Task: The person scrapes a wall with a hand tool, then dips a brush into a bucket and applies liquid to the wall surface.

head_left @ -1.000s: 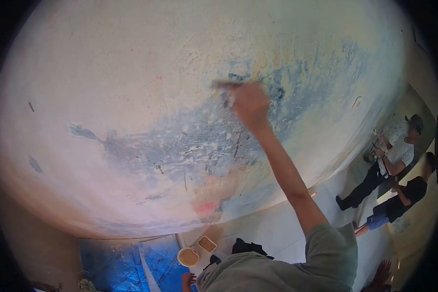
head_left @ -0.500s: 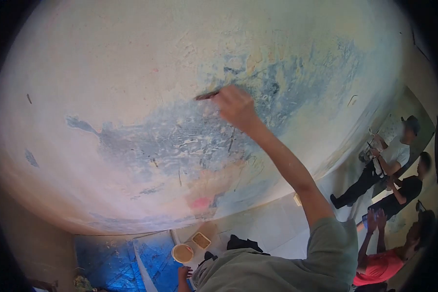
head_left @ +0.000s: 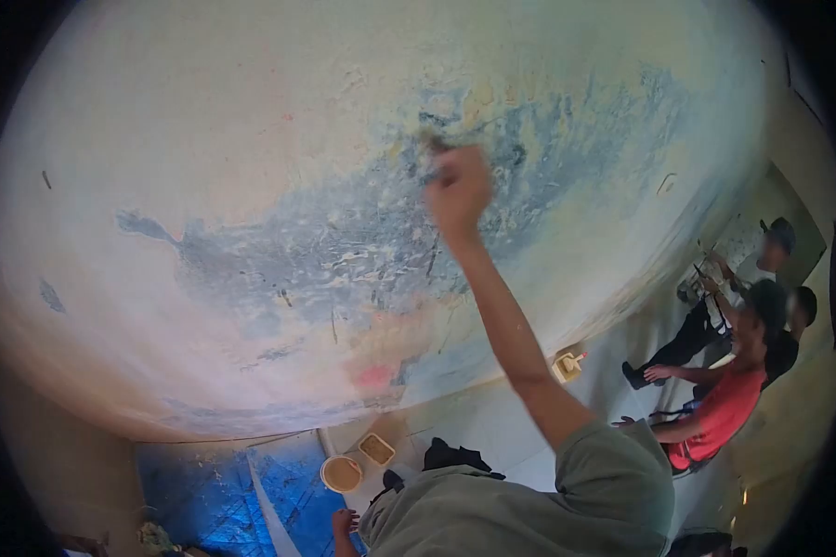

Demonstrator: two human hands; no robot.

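My right hand (head_left: pixel 462 193) is raised against the wall (head_left: pixel 204 139), its fingers closed around a small dark brush-like tool (head_left: pixel 434 141). Motion smears the tool, so its exact kind does not show. Its tip lies over the upper edge of a rough grey-blue patch (head_left: pixel 344 251), where the paint is worn and streaked. Low at my side hangs my left hand (head_left: pixel 346 522), fingers loosely apart and nothing in them. Near it on the floor stand a round tub (head_left: pixel 342 460) and a rectangular tub (head_left: pixel 377 436), both with beige contents.
A blue sheet (head_left: pixel 204 497) covers the floor at lower left. Beyond my right arm, a yellowish tray (head_left: pixel 568 367) with a light-handled tool sits by the wall's foot. To the right are a person in a red shirt (head_left: pixel 729 413) and two other people, near the wall.
My right hand has moved up and slightly right across the wall with the tool. The person in red has moved closer to the other people and lowered their hands.
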